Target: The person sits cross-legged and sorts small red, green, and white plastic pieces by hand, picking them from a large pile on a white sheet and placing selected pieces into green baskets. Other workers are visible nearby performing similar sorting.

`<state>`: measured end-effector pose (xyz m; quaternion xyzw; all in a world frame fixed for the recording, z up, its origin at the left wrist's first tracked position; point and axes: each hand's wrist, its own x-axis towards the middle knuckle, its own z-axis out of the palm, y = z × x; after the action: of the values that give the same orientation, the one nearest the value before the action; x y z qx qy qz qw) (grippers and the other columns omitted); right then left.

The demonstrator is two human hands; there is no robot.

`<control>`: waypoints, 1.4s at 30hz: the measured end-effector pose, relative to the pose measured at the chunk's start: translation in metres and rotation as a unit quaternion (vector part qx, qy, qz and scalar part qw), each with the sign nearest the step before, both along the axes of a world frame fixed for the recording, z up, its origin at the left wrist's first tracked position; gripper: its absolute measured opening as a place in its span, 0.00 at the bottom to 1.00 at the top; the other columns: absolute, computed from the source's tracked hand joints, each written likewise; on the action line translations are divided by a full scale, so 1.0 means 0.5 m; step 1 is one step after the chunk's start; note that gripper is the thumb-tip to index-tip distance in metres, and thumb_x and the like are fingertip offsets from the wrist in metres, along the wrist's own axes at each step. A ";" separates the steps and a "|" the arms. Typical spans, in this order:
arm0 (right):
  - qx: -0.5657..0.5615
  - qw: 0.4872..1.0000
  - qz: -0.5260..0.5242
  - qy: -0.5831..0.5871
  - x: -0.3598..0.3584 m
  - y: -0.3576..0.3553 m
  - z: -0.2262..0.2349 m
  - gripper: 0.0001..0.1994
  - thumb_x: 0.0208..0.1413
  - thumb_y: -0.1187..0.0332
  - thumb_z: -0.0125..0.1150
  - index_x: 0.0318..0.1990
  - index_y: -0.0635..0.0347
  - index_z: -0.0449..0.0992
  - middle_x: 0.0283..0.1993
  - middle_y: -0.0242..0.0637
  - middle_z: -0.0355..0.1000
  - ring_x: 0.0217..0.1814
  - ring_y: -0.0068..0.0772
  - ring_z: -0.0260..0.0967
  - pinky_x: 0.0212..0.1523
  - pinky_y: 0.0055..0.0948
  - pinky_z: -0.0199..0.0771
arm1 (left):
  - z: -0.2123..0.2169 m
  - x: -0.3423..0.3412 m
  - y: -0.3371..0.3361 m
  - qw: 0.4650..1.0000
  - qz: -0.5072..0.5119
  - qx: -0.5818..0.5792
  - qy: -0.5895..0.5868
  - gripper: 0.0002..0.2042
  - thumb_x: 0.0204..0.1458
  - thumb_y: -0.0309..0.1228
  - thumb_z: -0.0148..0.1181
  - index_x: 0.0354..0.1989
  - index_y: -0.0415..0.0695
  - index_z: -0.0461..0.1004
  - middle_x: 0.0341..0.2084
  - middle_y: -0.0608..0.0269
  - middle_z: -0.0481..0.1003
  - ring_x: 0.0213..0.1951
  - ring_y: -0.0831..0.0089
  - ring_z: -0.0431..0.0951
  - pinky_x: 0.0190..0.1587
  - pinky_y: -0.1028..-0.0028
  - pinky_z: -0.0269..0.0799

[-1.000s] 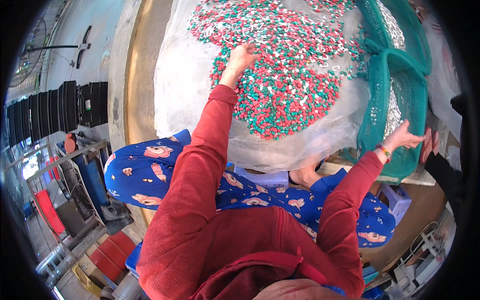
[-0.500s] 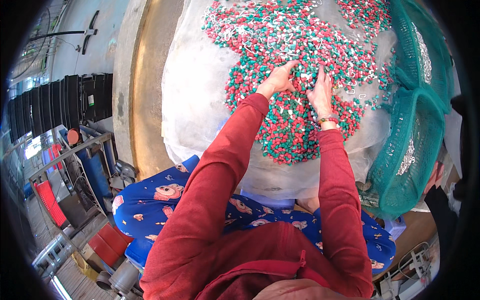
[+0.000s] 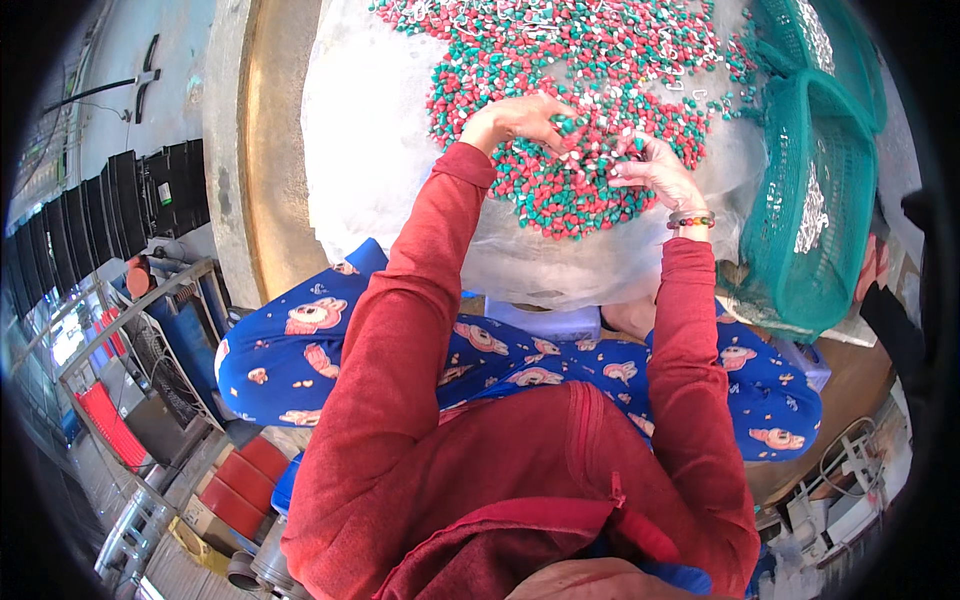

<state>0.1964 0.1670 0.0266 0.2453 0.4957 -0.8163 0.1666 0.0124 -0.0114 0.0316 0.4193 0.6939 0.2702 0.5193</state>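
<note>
I have my left hand (image 3: 520,119) and right hand (image 3: 664,174) each pinching small green pieces (image 3: 638,145) between bent fingers (image 3: 630,171), over the loose red, green and white pile (image 3: 566,207).

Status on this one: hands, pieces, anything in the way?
Left hand and right hand at red, green and white pieces, grip unclear. Pieces loose on white sheet. Green baskets off to the right, nothing blocking.

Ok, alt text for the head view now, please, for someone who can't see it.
A person's left hand and right hand, close together, reach into a spread of small red, green and white pieces on a white sheet. To the right stand green mesh baskets with shiny silvery bits inside.
</note>
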 end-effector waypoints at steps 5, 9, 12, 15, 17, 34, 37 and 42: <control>0.070 0.997 -0.020 0.006 0.017 -0.001 0.031 0.06 0.48 0.75 0.58 0.34 0.59 0.70 0.41 0.32 0.65 0.38 0.23 0.68 0.33 0.26 0.79 | 0.030 -0.020 -0.025 0.994 -0.060 -0.046 0.078 0.14 0.40 0.26 0.62 0.37 0.40 0.74 0.33 0.61 0.76 0.36 0.73 0.76 0.37 0.73 0.71; 0.100 0.994 -0.039 -0.018 0.013 0.003 0.036 0.07 0.52 0.67 0.58 0.35 0.58 0.70 0.40 0.31 0.66 0.37 0.24 0.68 0.32 0.28 0.79 | 0.038 -0.023 -0.045 0.996 0.060 -0.055 -0.019 0.13 0.43 0.19 0.58 0.39 0.41 0.74 0.36 0.56 0.75 0.31 0.73 0.78 0.31 0.78 0.76; 0.195 0.980 -0.036 -0.038 0.011 0.009 0.022 0.08 0.51 0.65 0.58 0.34 0.60 0.73 0.29 0.32 0.69 0.32 0.24 0.70 0.29 0.25 0.76 | 0.053 -0.015 -0.048 0.992 0.114 -0.037 -0.031 0.15 0.44 0.22 0.59 0.42 0.42 0.73 0.31 0.58 0.75 0.27 0.73 0.78 0.27 0.77 0.77; 0.423 0.903 0.044 -0.066 0.012 0.003 -0.007 0.10 0.48 0.64 0.60 0.34 0.61 0.75 0.24 0.37 0.72 0.31 0.30 0.72 0.31 0.28 0.73 | 0.074 -0.007 -0.043 0.992 0.117 -0.050 -0.001 0.16 0.45 0.25 0.60 0.46 0.44 0.71 0.26 0.61 0.73 0.26 0.74 0.77 0.23 0.77 0.76; 0.538 0.837 0.079 -0.058 0.017 -0.020 -0.030 0.13 0.43 0.62 0.62 0.37 0.57 0.76 0.29 0.43 0.74 0.34 0.40 0.73 0.39 0.34 0.70 | 0.083 -0.001 -0.039 0.990 0.129 -0.049 0.007 0.17 0.46 0.27 0.59 0.48 0.46 0.70 0.24 0.62 0.71 0.24 0.75 0.76 0.22 0.78 0.76; 0.610 0.791 -0.014 -0.042 0.145 -0.147 -0.076 0.17 0.40 0.76 0.61 0.41 0.62 0.68 0.38 0.51 0.71 0.40 0.52 0.70 0.40 0.39 0.70 | 0.000 0.009 -0.055 0.914 0.167 -0.128 0.347 0.19 0.44 0.33 0.61 0.48 0.48 0.71 0.34 0.55 0.75 0.36 0.61 0.75 0.38 0.64 0.73; 0.574 0.815 -0.033 -0.073 0.140 -0.150 -0.090 0.09 0.43 0.77 0.57 0.35 0.63 0.72 0.31 0.48 0.73 0.34 0.48 0.72 0.35 0.37 0.71 | -0.036 0.027 -0.034 0.893 0.225 -0.004 0.390 0.14 0.41 0.36 0.62 0.37 0.45 0.74 0.33 0.52 0.75 0.37 0.56 0.75 0.40 0.62 0.70; 0.413 0.897 -0.138 -0.076 0.128 -0.103 -0.047 0.03 0.48 0.74 0.56 0.30 0.63 0.74 0.24 0.36 0.73 0.24 0.30 0.70 0.28 0.28 0.70 | -0.088 0.100 0.023 0.906 0.122 0.044 0.403 0.09 0.39 0.30 0.63 0.27 0.39 0.74 0.23 0.50 0.74 0.29 0.56 0.77 0.33 0.64 0.73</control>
<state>0.2605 0.1153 0.0033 0.4195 0.7354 -0.5315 -0.0269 0.0626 0.0002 -0.0124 0.4270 0.8771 0.1698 0.1395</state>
